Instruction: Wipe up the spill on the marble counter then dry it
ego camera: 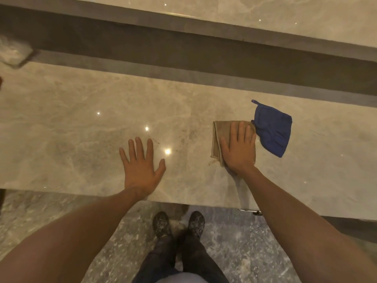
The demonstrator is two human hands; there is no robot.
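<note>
A folded tan cloth lies on the beige marble counter, right of centre. My right hand rests flat on top of it, fingers spread and palm down, covering most of the cloth. A blue cloth with a small loop lies just right of the tan one, touching its far right corner. My left hand lies flat on the bare marble near the front edge, fingers apart, holding nothing. Faint dull smudges show on the stone between my hands; I cannot tell if they are wet.
A dark recessed ledge runs along the back of the counter, with a higher marble shelf beyond. A blurred pale object sits at the far left. My shoes stand on the speckled floor below the counter's front edge.
</note>
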